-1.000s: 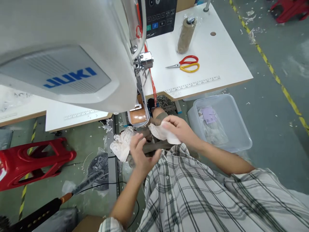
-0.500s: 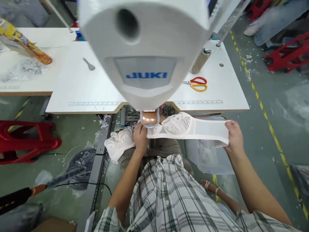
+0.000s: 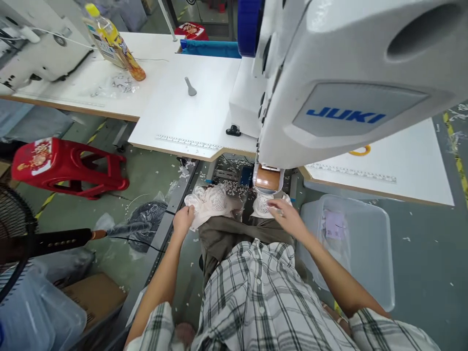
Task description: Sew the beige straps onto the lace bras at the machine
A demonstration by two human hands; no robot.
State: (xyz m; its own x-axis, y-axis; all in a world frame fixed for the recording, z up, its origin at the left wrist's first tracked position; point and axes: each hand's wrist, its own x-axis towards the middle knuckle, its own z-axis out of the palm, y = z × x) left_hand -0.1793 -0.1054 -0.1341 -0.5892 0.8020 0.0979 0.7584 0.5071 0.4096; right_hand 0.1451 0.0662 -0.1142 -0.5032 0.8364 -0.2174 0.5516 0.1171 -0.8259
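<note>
On my lap to the left lies a bunched white lace bra (image 3: 212,201). My left hand (image 3: 184,220) has its fingers closed on the outer edge of it. Another white lace cup (image 3: 260,206) sits below the sewing head of the white JUKI machine (image 3: 351,112), under its round copper-coloured part (image 3: 268,178). My right hand (image 3: 288,218) is at this cup's right side, with fingertips pinched on the lace just below the machine. Whether the two lace pieces join is hidden.
A clear plastic bin (image 3: 369,243) with a lilac packet stands at my right. The white table (image 3: 204,117) holds a bottle (image 3: 113,44), a small grey tool (image 3: 190,87) and a scissors handle (image 3: 360,150). Left are a red stool (image 3: 73,165) and a fan (image 3: 14,234).
The view has turned left. My right hand has let go of the stretched-out band end and come in beside the machine. My left hand has moved away from the machine to the bunched bra.
</note>
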